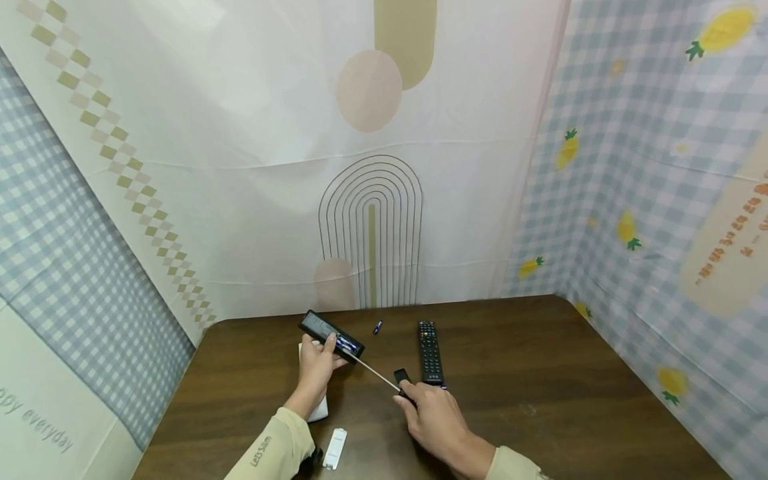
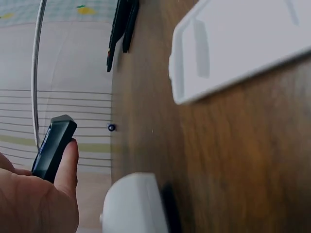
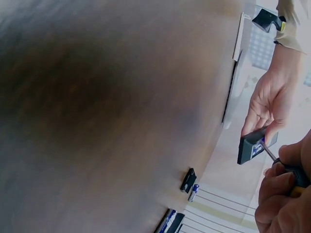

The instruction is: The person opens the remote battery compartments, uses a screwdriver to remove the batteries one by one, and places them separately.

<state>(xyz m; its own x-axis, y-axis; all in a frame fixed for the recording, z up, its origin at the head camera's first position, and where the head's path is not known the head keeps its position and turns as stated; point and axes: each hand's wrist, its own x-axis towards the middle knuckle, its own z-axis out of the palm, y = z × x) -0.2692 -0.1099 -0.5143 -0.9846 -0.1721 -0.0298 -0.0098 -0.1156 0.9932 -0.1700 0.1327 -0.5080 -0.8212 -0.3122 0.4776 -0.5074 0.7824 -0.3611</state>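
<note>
1. Black remote control [image 1: 318, 325], batteries [image 1: 347, 344] exposed, is gripped above the table [image 1: 540, 373] in our left hand [image 1: 316, 368].
2. Our right hand [image 1: 437, 420] grips a screwdriver [image 1: 375, 371], its tip at the batteries.
3. From our right hand, the remote control lies ahead and left, its long axis slanting toward that hand.

In the right wrist view I lose part of the right hand [image 3: 284, 191] past the right edge; its fingers hide much of the handle of the screwdriver [image 3: 269, 151]. The tabletop [image 3: 97, 121] blurs across the left. In the head view, lower centre, the left hand [image 1: 316, 369] covers parts of a black remote [image 1: 317, 325] and a white object [image 1: 321, 408].
</note>
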